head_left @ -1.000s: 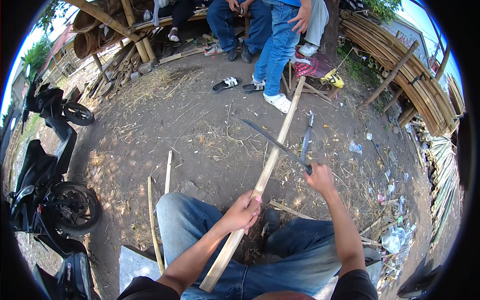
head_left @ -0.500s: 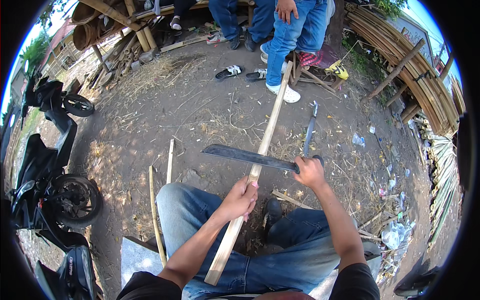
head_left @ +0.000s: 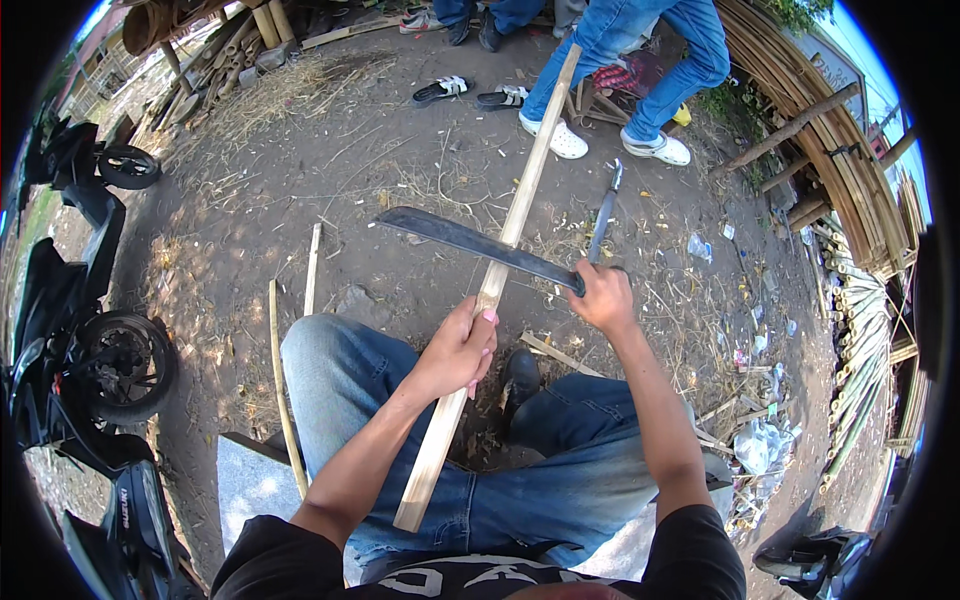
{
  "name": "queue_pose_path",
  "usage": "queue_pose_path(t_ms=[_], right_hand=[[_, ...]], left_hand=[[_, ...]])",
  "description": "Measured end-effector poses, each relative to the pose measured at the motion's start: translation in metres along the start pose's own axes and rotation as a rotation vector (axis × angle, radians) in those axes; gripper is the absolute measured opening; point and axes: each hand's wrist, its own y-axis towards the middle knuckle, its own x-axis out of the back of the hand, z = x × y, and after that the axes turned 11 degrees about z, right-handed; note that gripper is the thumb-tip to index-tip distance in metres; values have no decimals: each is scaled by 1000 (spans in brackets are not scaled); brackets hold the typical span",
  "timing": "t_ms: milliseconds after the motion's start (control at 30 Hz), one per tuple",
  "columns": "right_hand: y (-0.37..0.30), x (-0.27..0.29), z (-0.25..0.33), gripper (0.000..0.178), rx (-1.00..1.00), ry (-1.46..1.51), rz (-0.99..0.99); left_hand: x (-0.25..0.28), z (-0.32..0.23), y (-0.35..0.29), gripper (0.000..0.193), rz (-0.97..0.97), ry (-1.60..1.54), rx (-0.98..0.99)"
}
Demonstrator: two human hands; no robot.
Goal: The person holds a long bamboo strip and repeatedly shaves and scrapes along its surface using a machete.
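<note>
Okay, head view: left hand [head_left: 458, 350] has fingers wrapped around 1 pale strip [head_left: 520, 205], which slants from over the lap of the blue jeans [head_left: 560, 500] outward. Right hand [head_left: 606, 298]: fingers curled tight on the handle of 1 machete [head_left: 450, 232]; blade crosses the strip beyond the left hand, contact unclear. 1 long dark tool [head_left: 604, 215] lies on the ground [head_left: 390, 180] beyond the right hand.

Matt metal blade [head_left: 455, 234], wooden strip [head_left: 493, 283].
</note>
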Motion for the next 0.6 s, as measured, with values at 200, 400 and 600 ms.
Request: queue_pose_path(t_ms=[200, 400, 600], right_hand=[[-13, 4, 11, 36, 80, -32, -8], [-4, -3, -7, 37, 4, -104, 6], [-12, 10, 17, 37, 191, -133, -13]], left_hand=[[-4, -3, -2, 23, -15, 14, 8], [-7, 2, 0, 27, -8, 11, 20], [-7, -2, -6, 27, 6, -12, 20]])
